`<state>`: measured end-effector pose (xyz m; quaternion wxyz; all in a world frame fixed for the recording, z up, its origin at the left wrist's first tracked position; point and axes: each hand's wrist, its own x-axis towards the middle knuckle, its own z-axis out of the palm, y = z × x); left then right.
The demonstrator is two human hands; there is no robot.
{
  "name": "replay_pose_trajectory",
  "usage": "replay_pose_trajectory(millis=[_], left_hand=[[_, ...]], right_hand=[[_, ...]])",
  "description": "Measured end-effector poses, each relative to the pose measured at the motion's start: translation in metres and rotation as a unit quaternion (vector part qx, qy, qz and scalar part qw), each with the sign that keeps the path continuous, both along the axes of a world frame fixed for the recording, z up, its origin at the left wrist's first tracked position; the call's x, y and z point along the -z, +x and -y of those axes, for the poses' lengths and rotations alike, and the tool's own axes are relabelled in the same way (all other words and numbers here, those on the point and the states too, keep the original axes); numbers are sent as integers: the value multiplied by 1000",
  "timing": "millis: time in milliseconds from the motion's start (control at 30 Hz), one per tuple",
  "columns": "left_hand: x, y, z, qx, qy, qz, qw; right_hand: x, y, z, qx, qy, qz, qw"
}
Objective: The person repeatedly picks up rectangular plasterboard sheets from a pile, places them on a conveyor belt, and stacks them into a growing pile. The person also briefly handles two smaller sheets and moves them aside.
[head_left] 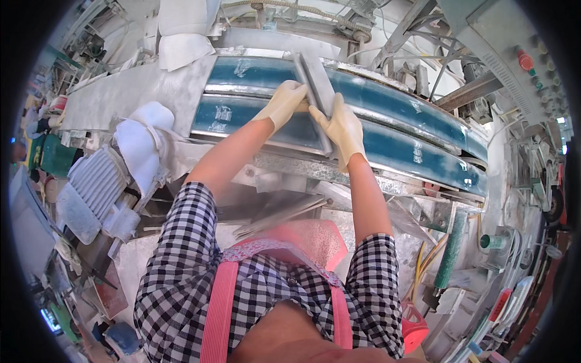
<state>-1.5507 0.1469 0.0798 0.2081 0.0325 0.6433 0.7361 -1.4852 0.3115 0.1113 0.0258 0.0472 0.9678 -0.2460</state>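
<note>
Two blue belts (254, 115) run side by side across the machine. Across them lies a long grey flat bar (319, 75), with a narrower edge strip (307, 91) along its left side. My left hand (283, 104), in a pale yellow glove, is closed at the strip's left edge, its fingers curled and thumb tucked beneath. My right hand (345, 130), gloved alike, grips the bar's near part, thumb reaching across to the left and fingers along the right side. The fingertips' undersides are hidden.
A dusty grey metal plate (133, 97) adjoins the belts' left end. A ribbed motor (97, 187) sits at the lower left beside a white cloth (142, 136). On the right is a control panel with a red button (525, 60); a green roller (451, 251) hangs below the belts.
</note>
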Motion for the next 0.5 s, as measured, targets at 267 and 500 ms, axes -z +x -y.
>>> replay_pose_trajectory(millis=[267, 500], left_hand=[[-12, 33, 31, 31, -126, -22, 991], [27, 103, 120, -57, -131, 8, 990]], right_hand=[[-18, -11, 16, 95, 39, 113, 988], [-2, -7, 4, 37, 44, 52, 997]])
